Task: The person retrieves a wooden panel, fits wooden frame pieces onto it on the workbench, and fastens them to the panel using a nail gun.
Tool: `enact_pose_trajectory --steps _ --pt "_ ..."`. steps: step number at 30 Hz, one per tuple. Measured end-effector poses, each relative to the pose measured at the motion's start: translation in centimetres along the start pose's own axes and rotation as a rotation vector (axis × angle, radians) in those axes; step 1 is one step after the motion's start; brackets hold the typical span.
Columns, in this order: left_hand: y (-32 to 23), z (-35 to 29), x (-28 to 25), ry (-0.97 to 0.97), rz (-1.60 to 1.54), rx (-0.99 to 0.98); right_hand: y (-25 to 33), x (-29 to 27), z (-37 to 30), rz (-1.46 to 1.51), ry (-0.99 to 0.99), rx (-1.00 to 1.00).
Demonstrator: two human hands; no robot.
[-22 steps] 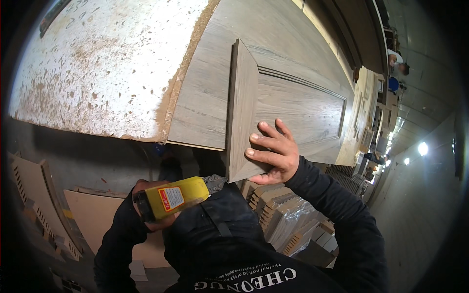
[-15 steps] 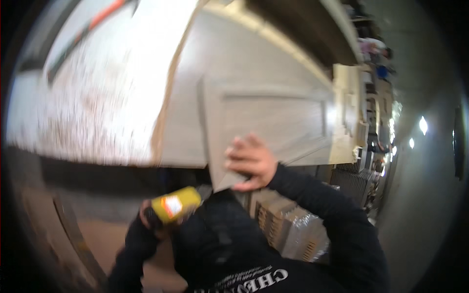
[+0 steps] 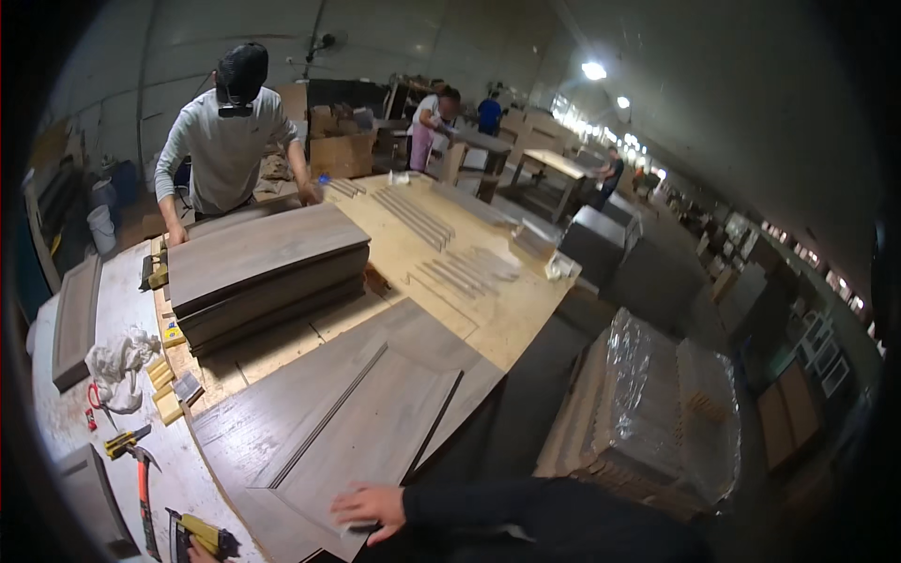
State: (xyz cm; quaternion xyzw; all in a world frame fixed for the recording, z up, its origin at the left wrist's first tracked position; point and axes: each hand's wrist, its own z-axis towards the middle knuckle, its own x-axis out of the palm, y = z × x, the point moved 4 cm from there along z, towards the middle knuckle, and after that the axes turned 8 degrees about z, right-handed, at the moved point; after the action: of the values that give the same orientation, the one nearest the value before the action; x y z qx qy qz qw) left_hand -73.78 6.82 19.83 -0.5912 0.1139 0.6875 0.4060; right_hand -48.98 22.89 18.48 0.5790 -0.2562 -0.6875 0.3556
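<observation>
Low at the left, my left hand (image 3: pixel 199 555), only partly in view, is closed on a yellow and black nail gun (image 3: pixel 205 535) above the white tabletop. My right hand (image 3: pixel 371 509) lies with fingers spread on a grey-brown wood-grain framed panel (image 3: pixel 366 441). That panel rests on a larger flat board of similar colour (image 3: pixel 253 427). An orange-handled hammer (image 3: pixel 145 493) lies beside the nail gun.
A stack of grey-brown panels (image 3: pixel 272 258) stands ahead, with a co-worker (image 3: pixel 230 141) behind it. Thin strips (image 3: pixel 413 218) lie on the pale table (image 3: pixel 526 324). Scissors (image 3: pixel 95 394) and a white cloth (image 3: pixel 122 371) are left. Plastic-wrapped stacks (image 3: pixel 648 394) stand right.
My view has swung up and outward, bringing the co-worker and room into sight. The nail gun has gone from beside my body to above the white tabletop. My right hand stays on the panel.
</observation>
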Motion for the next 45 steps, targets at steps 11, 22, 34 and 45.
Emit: enact_pose_trajectory --steps 11,22,34,45 --pt "4.1 -7.8 8.0 0.202 -0.498 -0.332 -10.2 -23.9 -22.4 -0.294 -1.026 0.91" --pt "5.9 -9.8 12.9 0.083 -0.698 -0.75 -17.7 -26.6 -19.4 -0.1 -0.917 1.011" --pt "-5.3 10.1 18.0 0.292 -0.23 -0.224 -12.2 -15.6 -35.8 -0.058 -1.2 1.02" --pt "-15.0 -4.0 9.9 0.055 -0.85 -0.157 1.0 -3.3 -31.5 0.941 -1.169 1.388"
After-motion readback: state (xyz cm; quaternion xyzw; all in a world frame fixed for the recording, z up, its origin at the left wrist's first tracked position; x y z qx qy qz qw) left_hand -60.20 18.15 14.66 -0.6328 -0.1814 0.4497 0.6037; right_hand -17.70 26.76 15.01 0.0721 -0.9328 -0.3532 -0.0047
